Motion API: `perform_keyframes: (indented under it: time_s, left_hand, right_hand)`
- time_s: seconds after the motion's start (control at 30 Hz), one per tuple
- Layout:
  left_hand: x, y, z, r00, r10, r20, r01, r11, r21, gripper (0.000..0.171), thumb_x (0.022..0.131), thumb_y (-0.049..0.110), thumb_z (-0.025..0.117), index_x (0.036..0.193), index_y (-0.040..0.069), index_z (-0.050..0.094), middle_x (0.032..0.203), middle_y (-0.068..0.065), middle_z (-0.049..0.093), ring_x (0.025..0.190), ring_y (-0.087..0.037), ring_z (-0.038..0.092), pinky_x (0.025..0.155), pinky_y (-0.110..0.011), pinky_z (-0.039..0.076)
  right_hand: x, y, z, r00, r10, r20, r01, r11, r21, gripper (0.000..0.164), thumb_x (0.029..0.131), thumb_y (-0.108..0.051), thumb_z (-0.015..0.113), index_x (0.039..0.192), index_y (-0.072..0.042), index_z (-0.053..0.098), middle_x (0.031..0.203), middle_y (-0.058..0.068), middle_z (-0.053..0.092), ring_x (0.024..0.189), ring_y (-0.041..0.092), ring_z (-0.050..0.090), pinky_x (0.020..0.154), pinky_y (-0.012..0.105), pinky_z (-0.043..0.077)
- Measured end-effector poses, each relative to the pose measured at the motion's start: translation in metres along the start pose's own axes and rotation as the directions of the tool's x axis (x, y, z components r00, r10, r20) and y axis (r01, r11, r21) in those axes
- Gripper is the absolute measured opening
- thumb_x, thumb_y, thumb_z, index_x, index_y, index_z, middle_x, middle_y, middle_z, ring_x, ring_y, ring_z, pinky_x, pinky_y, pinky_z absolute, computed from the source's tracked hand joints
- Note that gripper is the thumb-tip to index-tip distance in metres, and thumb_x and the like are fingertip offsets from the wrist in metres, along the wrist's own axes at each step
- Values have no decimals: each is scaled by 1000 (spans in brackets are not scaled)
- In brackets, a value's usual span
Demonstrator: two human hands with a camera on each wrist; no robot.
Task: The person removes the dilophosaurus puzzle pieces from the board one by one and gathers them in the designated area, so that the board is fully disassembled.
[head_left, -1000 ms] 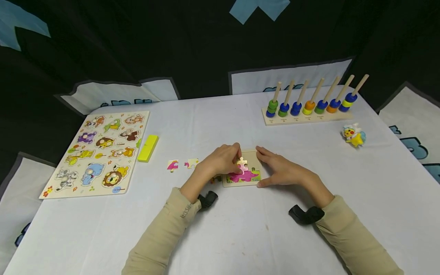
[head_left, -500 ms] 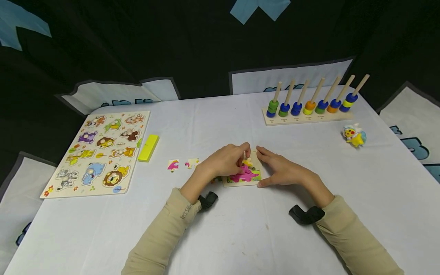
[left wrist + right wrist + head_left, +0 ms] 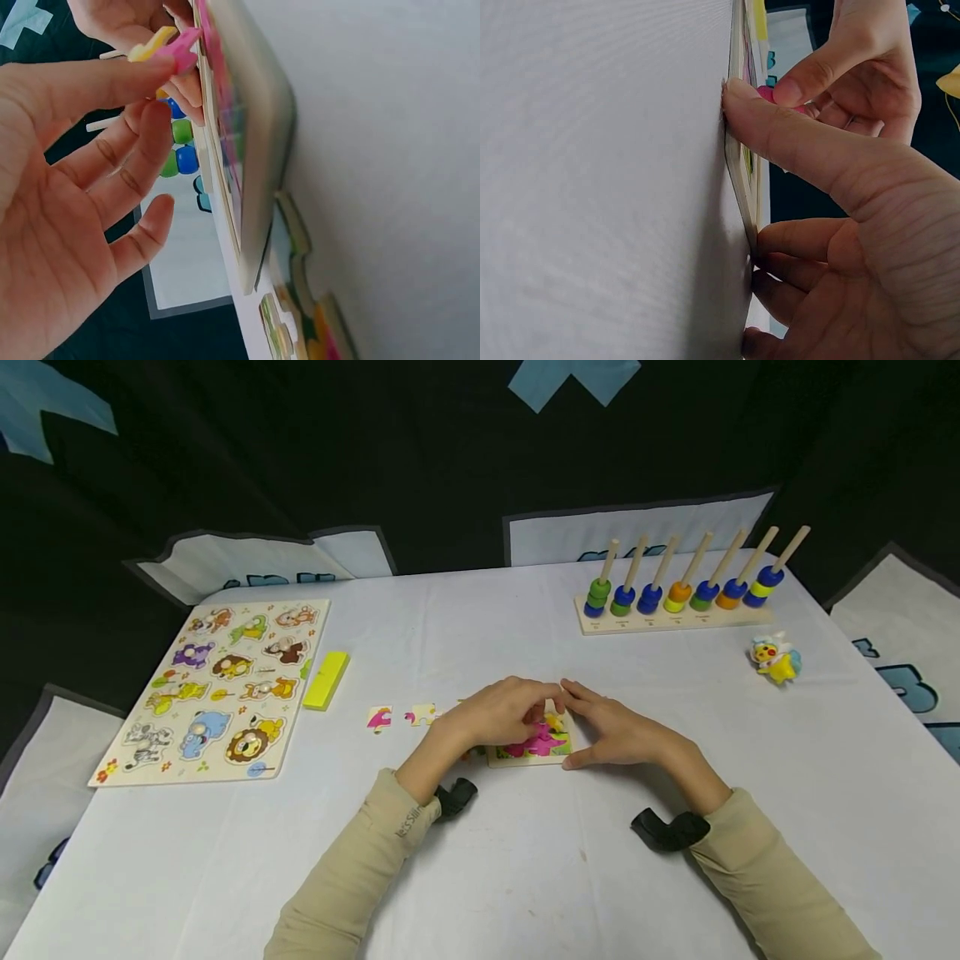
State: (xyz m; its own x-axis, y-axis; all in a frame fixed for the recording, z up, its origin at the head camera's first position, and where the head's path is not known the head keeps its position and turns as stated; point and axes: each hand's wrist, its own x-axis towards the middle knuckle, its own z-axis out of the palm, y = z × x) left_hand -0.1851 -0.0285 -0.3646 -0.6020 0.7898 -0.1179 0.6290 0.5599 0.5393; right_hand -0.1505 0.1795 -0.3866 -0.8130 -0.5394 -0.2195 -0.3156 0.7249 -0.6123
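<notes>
In the head view my left hand (image 3: 495, 714) is over a small wooden jigsaw board (image 3: 525, 762), which shows a pink dinosaur picture. Thumb and fingers pinch a pink and yellow jigsaw piece (image 3: 180, 51), raised off the board in the left wrist view. My right hand (image 3: 626, 732) rests against the board's right side, thumb (image 3: 746, 101) at the near corner and the other fingertips along the edge. Part of the board is hidden behind the left hand. Two loose jigsaw pieces, one mostly pink (image 3: 379, 718) and one pale yellow (image 3: 420, 714), lie left of that hand.
A large animal peg puzzle (image 3: 210, 693) lies at the left, beside a yellow block (image 3: 326, 681). At the back right stands a wooden rack (image 3: 675, 621) of pegs with coloured beads. A small yellow figurine (image 3: 777, 660) stands in front of it.
My left hand has shifted slightly right across the board, with the piece turned so its yellow and pink side shows. The right hand stays at the board's edge.
</notes>
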Motion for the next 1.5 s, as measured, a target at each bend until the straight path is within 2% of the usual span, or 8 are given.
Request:
perform_keyframes:
  time_s: [0.27, 0.53, 0.87, 1.03, 1.13, 1.23, 1.4, 1.5]
  left_hand:
    - [1, 9, 3, 999, 32, 7, -32, 999, 40, 37, 84, -4, 61, 113, 18, 63, 84, 2, 56, 75, -12, 50, 67, -22, 40]
    - [3, 13, 8, 1000, 30, 0, -30, 993, 116, 32, 88, -1, 60, 113, 18, 64, 70, 4, 50, 65, -10, 44, 60, -21, 33]
    - [-1, 10, 1, 990, 79, -119, -74, 996, 47, 21, 92, 9, 62, 111, 10, 56, 70, 3, 53, 60, -8, 42, 59, -19, 33]
    - [-6, 10, -10, 983, 71, -171, -75, 997, -16, 12, 93, 19, 64, 97, 11, 55, 77, 0, 65, 60, -8, 49, 61, -19, 37]
    - [-12, 10, -20, 969, 72, -234, -81, 996, -31, 14, 93, 21, 64, 91, 11, 54, 86, -2, 72, 68, -10, 58, 65, -22, 43]
    - [-19, 10, -31, 949, 61, -309, -72, 997, -24, 13, 93, 20, 63, 99, 10, 58, 91, -5, 73, 79, -13, 65, 73, -25, 49]
    - [-32, 9, -46, 893, 11, -449, -41, 998, -56, 27, 93, 14, 62, 120, 13, 59, 90, -5, 74, 91, -19, 69, 88, -37, 50]
    - [-41, 7, -53, 858, 8, -513, -57, 995, -80, 30, 91, 14, 65, 121, 13, 60, 85, -4, 74, 85, -18, 70, 86, -37, 50]
  right_hand:
    - [0, 1, 0, 1000, -2, 1, 2, 1000, 12, 90, 78, -37, 78, 146, 4, 34, 159, 22, 12, 145, 44, 16, 111, 62, 21]
    - [0, 1, 0, 1000, -1, 7, 0, 1000, 23, 86, 78, -37, 78, 144, 2, 38, 159, 22, 11, 145, 44, 16, 111, 62, 22]
    - [0, -1, 0, 1000, -29, -2, 29, 999, 31, 91, 77, -33, 79, 147, 2, 32, 159, 19, 15, 145, 40, 18, 112, 60, 22]
    - [0, 0, 0, 1000, -7, 4, 7, 1000, 10, 93, 78, -35, 77, 147, 4, 29, 159, 22, 11, 144, 44, 16, 111, 62, 22]
    - [1, 0, 0, 1000, 7, 7, -7, 1000, 0, 94, 78, -35, 77, 147, 6, 29, 159, 23, 11, 145, 44, 16, 112, 61, 22]
    - [1, -1, 0, 1000, 17, 8, -17, 1000, 0, 96, 78, -35, 78, 147, 8, 26, 159, 22, 11, 145, 43, 14, 113, 60, 21]
    - [0, -1, 1, 1000, 20, 7, -20, 1000, 9, 97, 78, -33, 78, 146, 9, 25, 160, 21, 11, 146, 41, 12, 114, 59, 19]
    - [0, -1, 2, 1000, 16, 3, -16, 1000, 6, 97, 78, -33, 78, 146, 10, 25, 160, 21, 11, 146, 41, 12, 113, 59, 19]
